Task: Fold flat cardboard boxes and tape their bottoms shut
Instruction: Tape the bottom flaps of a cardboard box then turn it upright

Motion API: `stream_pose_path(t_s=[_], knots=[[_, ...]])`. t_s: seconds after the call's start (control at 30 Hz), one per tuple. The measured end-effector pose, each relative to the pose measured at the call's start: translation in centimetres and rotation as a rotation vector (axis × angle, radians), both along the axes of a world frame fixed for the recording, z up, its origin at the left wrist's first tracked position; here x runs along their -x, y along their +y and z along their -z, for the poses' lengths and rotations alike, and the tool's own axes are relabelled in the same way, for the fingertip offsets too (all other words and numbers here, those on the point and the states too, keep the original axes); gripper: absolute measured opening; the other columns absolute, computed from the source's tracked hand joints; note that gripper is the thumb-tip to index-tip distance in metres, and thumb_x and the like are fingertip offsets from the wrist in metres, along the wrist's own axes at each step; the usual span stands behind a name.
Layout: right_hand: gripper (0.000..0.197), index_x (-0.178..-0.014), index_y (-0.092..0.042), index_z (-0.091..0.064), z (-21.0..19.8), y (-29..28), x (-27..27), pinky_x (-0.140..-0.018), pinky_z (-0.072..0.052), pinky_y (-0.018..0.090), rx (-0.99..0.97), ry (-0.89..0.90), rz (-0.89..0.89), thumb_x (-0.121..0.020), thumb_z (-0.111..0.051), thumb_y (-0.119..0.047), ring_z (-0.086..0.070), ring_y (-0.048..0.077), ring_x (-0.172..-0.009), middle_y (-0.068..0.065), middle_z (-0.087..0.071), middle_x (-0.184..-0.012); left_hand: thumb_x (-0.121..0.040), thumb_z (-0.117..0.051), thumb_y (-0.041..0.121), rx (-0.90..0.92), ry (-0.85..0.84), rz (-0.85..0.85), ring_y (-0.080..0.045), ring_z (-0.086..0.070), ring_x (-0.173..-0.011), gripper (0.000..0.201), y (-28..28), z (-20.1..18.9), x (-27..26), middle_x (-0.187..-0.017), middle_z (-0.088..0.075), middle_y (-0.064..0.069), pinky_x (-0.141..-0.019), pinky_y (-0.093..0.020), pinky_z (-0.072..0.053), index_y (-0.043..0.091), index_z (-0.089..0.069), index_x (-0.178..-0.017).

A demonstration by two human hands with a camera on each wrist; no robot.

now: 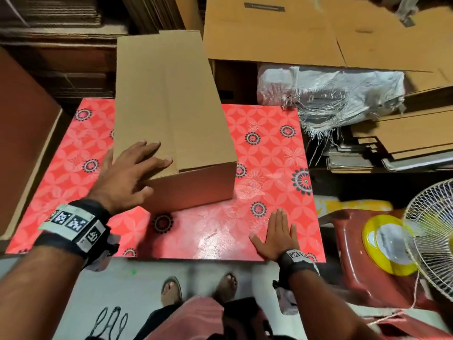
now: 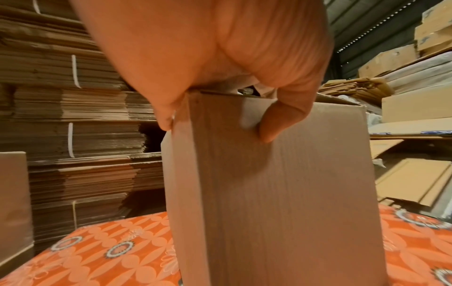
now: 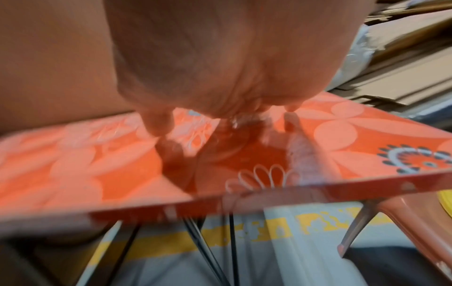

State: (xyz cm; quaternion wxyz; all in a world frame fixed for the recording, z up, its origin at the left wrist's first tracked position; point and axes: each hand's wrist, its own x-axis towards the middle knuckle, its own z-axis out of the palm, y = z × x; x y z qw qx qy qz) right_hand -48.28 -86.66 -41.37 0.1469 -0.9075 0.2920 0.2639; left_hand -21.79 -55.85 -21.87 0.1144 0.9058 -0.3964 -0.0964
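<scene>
A plain brown cardboard box [image 1: 171,106] stands folded up on the red flower-patterned table [image 1: 196,236], its long side running away from me. My left hand [image 1: 147,168] clasps the box's near left corner. Its fingers lie spread on the top panel, the thumb [image 2: 276,123] presses the near face of the box [image 2: 281,193], and the little finger hangs down the left side. My right hand [image 1: 277,231] lies flat and empty on the table near its front right corner, apart from the box. A yellow tape roll [image 1: 384,244] sits on a red plastic stool at the right.
Stacks of flat cardboard [image 1: 404,136] and a torn white sack [image 1: 331,94] crowd the back right. More bundled cardboard [image 2: 73,116] rises at the left. A wire-guarded fan [image 1: 431,236] stands at the right by the stool [image 1: 355,278]. My sandalled feet show below the table's front edge.
</scene>
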Motion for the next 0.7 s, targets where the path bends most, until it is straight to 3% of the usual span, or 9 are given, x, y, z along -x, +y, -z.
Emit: stream_pose_path(t_s=[0.07,0.13,0.23,0.37,0.43,0.53,0.6,0.63,0.7], knots=[[0.110,-0.160,-0.010,0.016,-1.4,-0.4,-0.2,-0.123,0.004,0.061,-0.046,-0.039,0.020,-0.091,-0.045,-0.070,0.014,0.023,-0.157,0.007,0.017,-0.170,-0.063,-0.058,0.031,0.021,0.022,0.013,-0.015,-0.011,-0.155,0.081,0.3,-0.2,-0.2,-0.164,-0.019,0.020,-0.112,-0.074,-0.006,0.048,-0.049,-0.142],[0.106,-0.161,-0.010,0.005,-3.1,-0.4,-0.9,-0.121,-0.008,0.061,-0.034,-0.155,0.095,-0.090,-0.058,-0.055,-0.010,0.024,-0.157,0.006,-0.010,-0.170,-0.063,-0.057,0.030,0.028,0.052,0.023,-0.014,-0.009,-0.156,0.081,0.9,-0.4,-0.5,-0.163,-0.018,0.021,-0.112,-0.075,-0.005,0.046,-0.050,-0.142],[0.076,-0.151,-0.013,-0.024,-5.9,0.5,-2.6,-0.109,-0.032,0.054,0.037,-0.280,0.072,-0.089,-0.058,-0.041,-0.034,0.027,-0.140,0.007,-0.040,-0.145,-0.063,-0.057,0.028,0.025,0.079,0.030,-0.013,-0.007,-0.156,0.081,1.9,-0.8,-0.3,-0.163,-0.017,0.021,-0.114,-0.075,-0.003,0.046,-0.050,-0.142],[0.056,-0.146,-0.014,-0.039,-9.9,1.8,-6.1,-0.105,-0.040,0.051,-0.031,-0.425,0.057,-0.095,-0.055,-0.034,-0.040,0.026,-0.135,0.006,-0.044,-0.143,-0.071,-0.071,0.012,0.013,0.094,0.040,-0.008,-0.004,-0.154,0.082,2.6,-1.0,-0.3,-0.165,-0.015,0.019,-0.113,-0.073,0.000,0.045,-0.050,-0.143],[0.053,-0.145,-0.011,-0.045,-12.4,2.4,-8.1,-0.107,-0.041,0.047,-0.094,-0.649,0.025,-0.097,-0.058,-0.029,-0.045,0.029,-0.134,0.010,-0.048,-0.143,-0.072,-0.074,0.006,-0.006,0.081,0.049,-0.009,-0.003,-0.154,0.085,3.0,-1.0,-0.2,-0.166,-0.014,0.017,-0.114,-0.073,0.001,0.044,-0.049,-0.143],[0.042,-0.137,-0.009,-0.053,-17.9,4.8,-11.2,-0.101,-0.043,0.031,-0.230,-1.041,0.012,-0.098,-0.059,-0.024,-0.053,0.019,-0.119,0.008,-0.054,-0.130,-0.076,-0.073,0.007,-0.065,0.068,0.087,-0.010,-0.001,-0.155,0.080,3.5,-1.6,0.1,-0.167,-0.011,0.016,-0.115,-0.072,0.002,0.043,-0.049,-0.143],[0.041,-0.134,-0.009,-0.055,-21.0,7.5,-12.7,-0.098,-0.041,0.016,-0.306,-1.170,-0.066,-0.097,-0.062,-0.025,-0.052,0.012,-0.115,0.006,-0.053,-0.127,-0.077,-0.071,0.009,-0.122,0.067,0.132,-0.009,0.000,-0.155,0.079,3.9,-2.0,0.2,-0.167,-0.007,0.017,-0.116,-0.073,-0.001,0.046,-0.046,-0.142],[0.046,-0.134,-0.010,-0.055,-22.0,9.0,-13.3,-0.101,-0.042,0.018,-0.308,-1.171,-0.138,-0.095,-0.061,-0.033,-0.051,0.014,-0.118,0.006,-0.053,-0.129,-0.077,-0.070,0.010,-0.145,0.069,0.159,-0.009,0.001,-0.155,0.079,4.1,-2.2,0.2,-0.167,-0.006,0.017,-0.116,-0.073,-0.004,0.048,-0.045,-0.142],[0.063,-0.139,-0.019,-0.052,-22.8,11.9,-14.1,-0.107,-0.039,0.038,-0.190,-1.002,-0.281,-0.088,-0.053,-0.055,-0.044,0.021,-0.133,0.003,-0.050,-0.141,-0.074,-0.066,0.016,-0.141,0.083,0.196,-0.008,-0.002,-0.155,0.079,4.6,-2.6,0.1,-0.167,-0.006,0.018,-0.117,-0.071,-0.005,0.048,-0.043,-0.142]])
